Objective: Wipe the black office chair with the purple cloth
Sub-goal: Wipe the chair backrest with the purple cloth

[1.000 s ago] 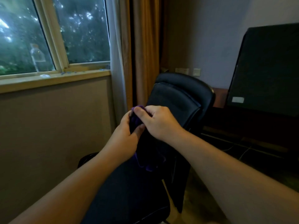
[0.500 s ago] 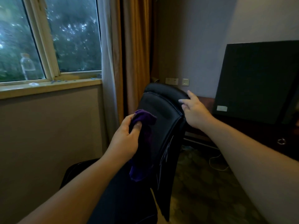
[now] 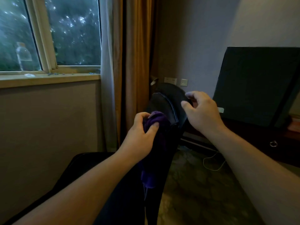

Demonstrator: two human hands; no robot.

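The black office chair [image 3: 167, 101] stands in front of me, its backrest seen nearly edge-on and its seat low at the left. My left hand [image 3: 139, 137] is shut on the bunched purple cloth [image 3: 155, 124], which hangs down against the front of the backrest. My right hand [image 3: 201, 111] curls over the top right edge of the backrest, fingers bent around it.
A window with a sill and a clear bottle [image 3: 24, 56] is at the left. Curtains [image 3: 123, 62] hang behind the chair. A dark screen [image 3: 259, 85] stands on a dark desk [image 3: 259, 140] at the right. A white cable [image 3: 212, 163] lies on the carpet.
My right hand let go of the cloth and moved right to the chair's top edge. The backrest has turned more edge-on. My left hand still holds the cloth.
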